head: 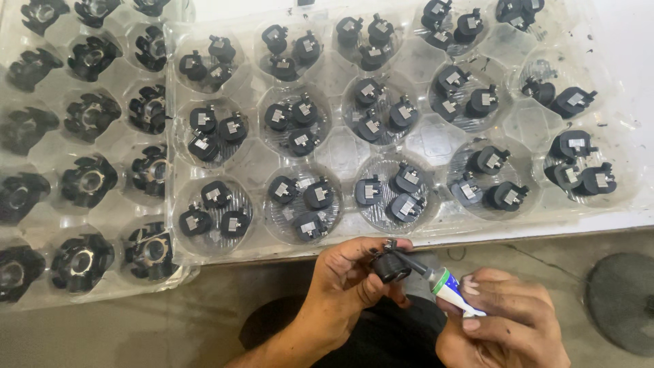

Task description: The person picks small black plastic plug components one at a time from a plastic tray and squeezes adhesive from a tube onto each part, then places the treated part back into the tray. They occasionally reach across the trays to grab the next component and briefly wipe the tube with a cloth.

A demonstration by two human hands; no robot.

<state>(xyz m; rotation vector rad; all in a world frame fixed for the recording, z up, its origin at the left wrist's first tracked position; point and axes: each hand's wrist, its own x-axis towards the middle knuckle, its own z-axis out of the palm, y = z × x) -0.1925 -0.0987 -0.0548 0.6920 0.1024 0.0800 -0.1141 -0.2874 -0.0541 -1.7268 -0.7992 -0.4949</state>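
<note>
Between the two hands, low and close to the body, a small black part (390,267) sits pinched in the curled fingers of the left hand (347,283), turned so its top faces the nozzle. The right hand (507,317) is closed around a small white tube with a green band (451,289), its dark tip touching the part. Beyond both hands, a clear plastic tray (340,153) on the white surface (630,54) holds similar parts in threes; left of it, a second tray (116,136) carries larger black ring-shaped pieces.
</note>
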